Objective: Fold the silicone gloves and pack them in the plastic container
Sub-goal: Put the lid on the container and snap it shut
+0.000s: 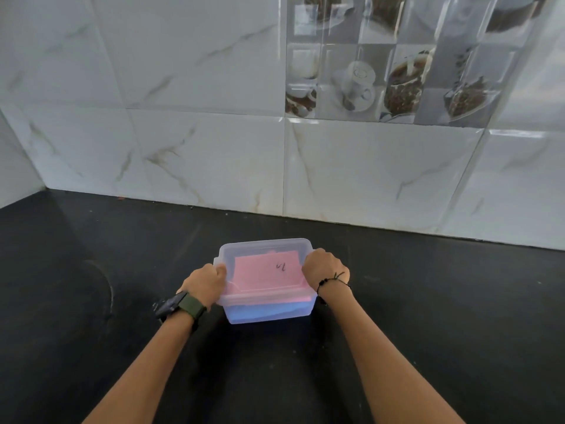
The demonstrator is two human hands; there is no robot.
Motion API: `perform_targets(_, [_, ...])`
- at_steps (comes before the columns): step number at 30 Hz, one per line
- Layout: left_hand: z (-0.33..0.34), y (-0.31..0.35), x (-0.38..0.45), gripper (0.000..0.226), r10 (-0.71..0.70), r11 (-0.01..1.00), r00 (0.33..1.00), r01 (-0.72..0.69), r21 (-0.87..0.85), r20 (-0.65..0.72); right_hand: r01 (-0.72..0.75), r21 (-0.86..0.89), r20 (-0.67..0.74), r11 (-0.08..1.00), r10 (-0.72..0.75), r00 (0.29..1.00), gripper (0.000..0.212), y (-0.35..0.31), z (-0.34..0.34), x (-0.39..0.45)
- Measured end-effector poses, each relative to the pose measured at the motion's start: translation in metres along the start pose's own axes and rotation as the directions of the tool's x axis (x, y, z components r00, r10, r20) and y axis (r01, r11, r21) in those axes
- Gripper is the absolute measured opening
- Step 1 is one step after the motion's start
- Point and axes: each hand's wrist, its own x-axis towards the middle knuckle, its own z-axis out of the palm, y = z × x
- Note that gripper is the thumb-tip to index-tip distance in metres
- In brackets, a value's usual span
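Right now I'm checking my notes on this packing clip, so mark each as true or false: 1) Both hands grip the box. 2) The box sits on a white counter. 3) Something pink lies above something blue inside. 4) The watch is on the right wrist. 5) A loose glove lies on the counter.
1) True: the left hand and right hand hold opposite ends of the box.
2) False: the counter is black.
3) True: the pink item lies over the blue item.
4) False: the watch is on the left wrist.
5) False: no glove lies outside the box.
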Motion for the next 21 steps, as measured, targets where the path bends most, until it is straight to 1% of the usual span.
perform_targets(2, [-0.003, 0.005, -0.002, 0.039, 0.005, 0.999, 1.000, -0.004, 0.049, -0.014, -0.034, 0.077, 0.085, 0.996, 0.027, 0.996, 0.034, -0.001, -0.007, 0.002])
perform_targets(3, [-0.004, 0.008, -0.002, 0.040, -0.006, 0.999, 1.000, 0.007, 0.036, -0.015, -0.036, 0.111, 0.145, 0.993, 0.019, 0.989, 0.036, -0.002, -0.012, 0.002])
perform_targets(4, [-0.006, 0.011, -0.002, 0.042, -0.022, 1.000, 1.000, 0.022, -0.004, 0.010, -0.028, 0.143, 0.186, 0.989, 0.001, 0.983, 0.037, -0.002, -0.015, 0.001])
perform_targets(6, [-0.007, 0.015, -0.004, 0.044, -0.036, 0.995, 0.999, 0.039, -0.097, 0.027, -0.030, 0.239, 0.193, 0.971, -0.017, 0.981, 0.037, 0.005, -0.018, -0.003])
perform_targets(9, [0.000, 0.024, -0.011, 0.043, -0.009, 0.979, 1.000, 0.007, -0.205, -0.010, -0.068, 0.369, 0.118, 0.927, 0.026, 0.993, 0.031, 0.029, -0.020, -0.011])
perform_targets(11, [0.005, 0.042, -0.016, 0.045, 0.020, 0.964, 1.000, -0.019, -0.265, -0.001, -0.082, 0.404, 0.049, 0.911, 0.068, 0.996, 0.035, 0.050, -0.030, -0.014])
perform_targets(14, [0.010, 0.086, -0.021, 0.043, 0.113, 0.950, 0.993, -0.097, -0.296, 0.036, -0.087, 0.406, -0.069, 0.910, 0.125, 0.990, 0.033, 0.086, -0.064, -0.015])
perform_targets(16, [0.013, 0.123, -0.027, 0.041, 0.164, 0.937, 0.986, -0.144, -0.317, 0.036, -0.095, 0.397, -0.141, 0.913, 0.163, 0.977, 0.033, 0.113, -0.089, -0.011])
perform_targets(18, [0.017, 0.160, -0.033, 0.045, 0.224, 0.919, 0.974, -0.196, -0.341, 0.042, -0.109, 0.390, -0.207, 0.914, 0.203, 0.957, 0.032, 0.137, -0.116, -0.004])
perform_targets(21, [0.028, 0.209, -0.035, 0.052, 0.303, 0.899, 0.952, -0.266, -0.348, 0.054, -0.136, 0.395, -0.241, 0.908, 0.246, 0.939, 0.029, 0.166, -0.146, 0.010])
